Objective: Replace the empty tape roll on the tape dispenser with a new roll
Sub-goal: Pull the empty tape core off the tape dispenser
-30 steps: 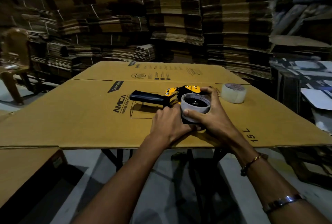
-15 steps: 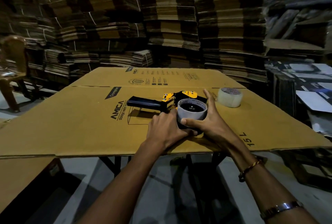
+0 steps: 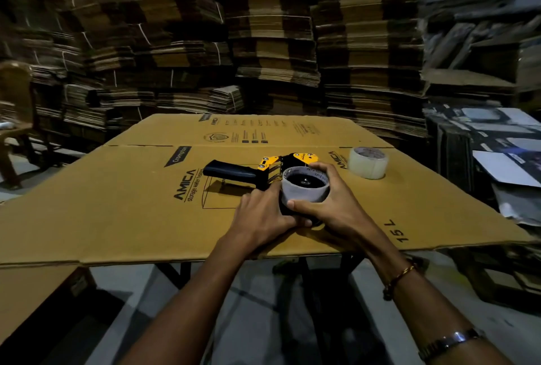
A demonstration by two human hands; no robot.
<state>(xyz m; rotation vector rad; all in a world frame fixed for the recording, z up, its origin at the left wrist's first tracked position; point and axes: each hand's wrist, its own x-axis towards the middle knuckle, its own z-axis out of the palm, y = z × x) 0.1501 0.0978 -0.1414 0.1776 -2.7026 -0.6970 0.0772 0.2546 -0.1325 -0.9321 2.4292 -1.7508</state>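
Right hand [image 3: 333, 206] grips the one empty core [image 3: 304, 187] on the dispenser [image 3: 263, 171]; left hand [image 3: 263, 212] presses the dispenser down. One full roll [image 3: 368, 162] stands at two o'clock, free cardboard [image 3: 117, 203] around it.

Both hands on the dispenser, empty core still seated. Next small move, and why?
Probably lift the empty core straight up off the tape dispenser. The right hand already wraps the core, thumb in front and fingers behind, while the left hand presses the dispenser against the cardboard sheet. The new roll sits untouched to the right, so the hub must be cleared first.
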